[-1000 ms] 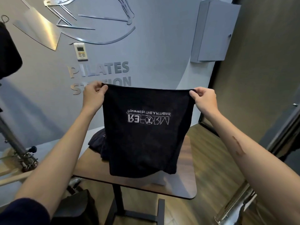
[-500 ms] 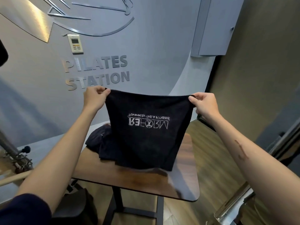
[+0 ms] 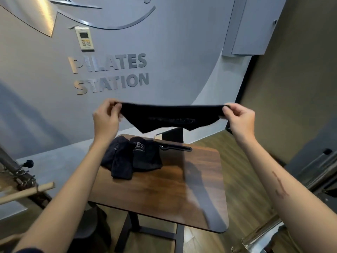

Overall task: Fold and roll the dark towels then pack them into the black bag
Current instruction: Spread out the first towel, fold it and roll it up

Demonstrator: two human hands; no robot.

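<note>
I'm pinching the towel by its two top corners, left hand and right hand spread wide, its long axis running left-right, hanging in the air above the table's far edge, both hands equally near.

The towel hangs stretched in the air between the left hand and the right hand, above the far edge of the desk, on whose far left part lies a heap of towels, the wall behind.
</note>
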